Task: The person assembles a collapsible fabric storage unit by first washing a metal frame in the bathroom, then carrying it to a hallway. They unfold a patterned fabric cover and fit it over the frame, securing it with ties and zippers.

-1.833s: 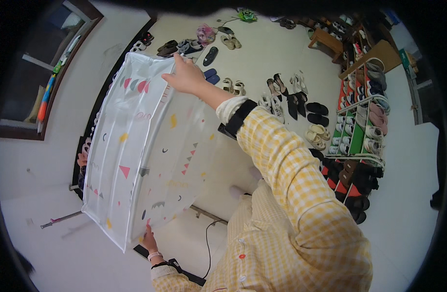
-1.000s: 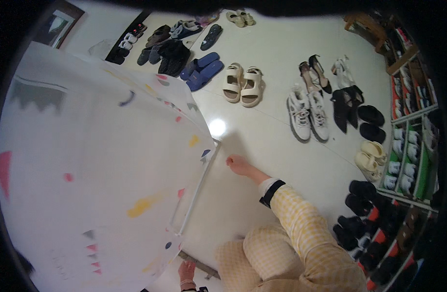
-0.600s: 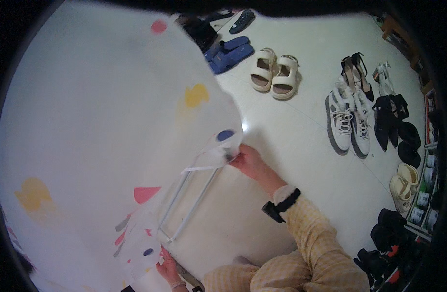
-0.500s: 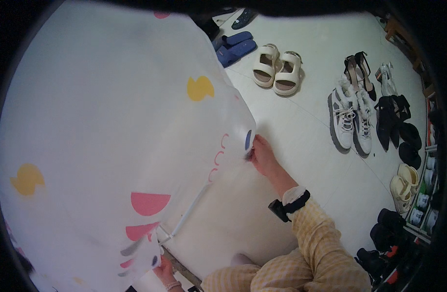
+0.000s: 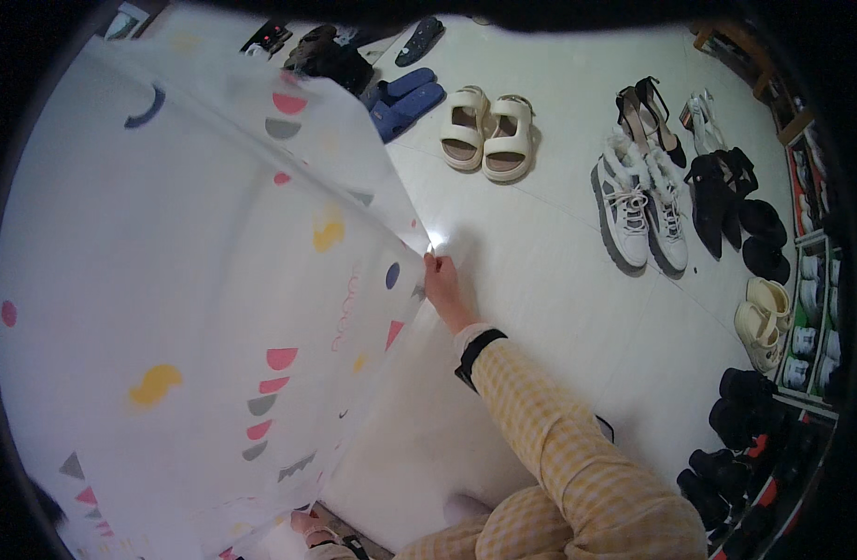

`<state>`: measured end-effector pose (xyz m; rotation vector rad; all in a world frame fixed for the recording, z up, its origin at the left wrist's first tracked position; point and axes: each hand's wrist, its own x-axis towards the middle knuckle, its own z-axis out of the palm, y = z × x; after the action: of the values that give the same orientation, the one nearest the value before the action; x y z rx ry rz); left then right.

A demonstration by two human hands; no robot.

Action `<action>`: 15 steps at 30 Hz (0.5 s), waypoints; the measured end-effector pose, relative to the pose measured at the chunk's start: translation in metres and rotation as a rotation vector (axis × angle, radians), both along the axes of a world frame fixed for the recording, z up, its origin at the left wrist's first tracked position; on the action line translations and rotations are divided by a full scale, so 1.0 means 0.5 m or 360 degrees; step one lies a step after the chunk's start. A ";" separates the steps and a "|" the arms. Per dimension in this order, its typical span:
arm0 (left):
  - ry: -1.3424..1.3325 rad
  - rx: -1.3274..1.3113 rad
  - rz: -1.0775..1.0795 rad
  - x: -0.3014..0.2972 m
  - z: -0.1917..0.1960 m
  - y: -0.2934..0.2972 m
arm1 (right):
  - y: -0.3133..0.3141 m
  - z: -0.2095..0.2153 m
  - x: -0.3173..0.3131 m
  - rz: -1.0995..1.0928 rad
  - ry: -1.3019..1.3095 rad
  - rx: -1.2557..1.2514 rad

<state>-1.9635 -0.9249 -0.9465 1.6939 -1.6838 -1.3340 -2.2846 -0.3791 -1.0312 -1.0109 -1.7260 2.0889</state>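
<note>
A large white sheet [image 5: 214,299], thin and slightly see-through, spreads over the left half of the view. Pink, grey, yellow and blue shapes are printed on it, and a crease slants across its upper part. My right hand [image 5: 444,283] pinches its right edge, arm stretched forward. Low down, near the bottom of the view, my left hand [image 5: 309,526] has its fingers closed at the sheet's lower corner, partly covered by it. What lies behind the sheet is mostly hidden.
Cream sandals [image 5: 486,135] and blue slippers [image 5: 405,105] sit on the pale tiled floor ahead. To the right are white fur-lined shoes [image 5: 639,210], black heels [image 5: 713,201] and cream clogs [image 5: 763,322]. A shoe rack [image 5: 811,308] lines the right side.
My right hand has moved left and the sheet has turned and flattened, showing more of its pattern and a crease. My left hand is slightly lower. The white pole seen before is now covered.
</note>
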 end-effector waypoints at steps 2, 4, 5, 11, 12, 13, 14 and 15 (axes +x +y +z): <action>-0.0020 -0.0037 0.0093 -0.011 0.005 -0.007 | -0.012 -0.018 -0.006 0.0073 -0.0137 -0.0201; 0.0220 0.0141 -0.0054 -0.023 0.003 -0.010 | -0.014 -0.029 -0.017 0.0016 0.0014 -0.0169; 0.0229 0.0203 -0.0089 -0.024 0.006 -0.014 | -0.016 -0.030 -0.017 -0.0005 0.0036 -0.0113; 0.0370 0.0749 0.0004 -0.030 0.027 -0.015 | 0.020 0.020 0.011 0.0176 -0.0039 -0.0207; 0.0430 0.0884 0.0127 -0.040 0.025 -0.016 | 0.032 0.029 0.010 0.0220 0.0044 -0.0379; 0.0596 0.0736 -0.0651 -0.016 0.024 -0.010 | 0.042 0.033 0.008 0.0257 0.0143 -0.0581; 0.0109 0.0333 -0.1092 -0.017 0.024 -0.015 | 0.051 0.035 0.004 0.0310 0.0152 -0.0499; -0.0384 -0.0064 -0.1368 -0.005 0.021 -0.016 | 0.066 0.030 -0.003 0.0357 0.0179 -0.0433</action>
<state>-1.9659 -0.9329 -0.9362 1.1492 -2.7354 -1.4267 -2.2861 -0.3461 -1.0162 -0.7758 -1.5949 2.5237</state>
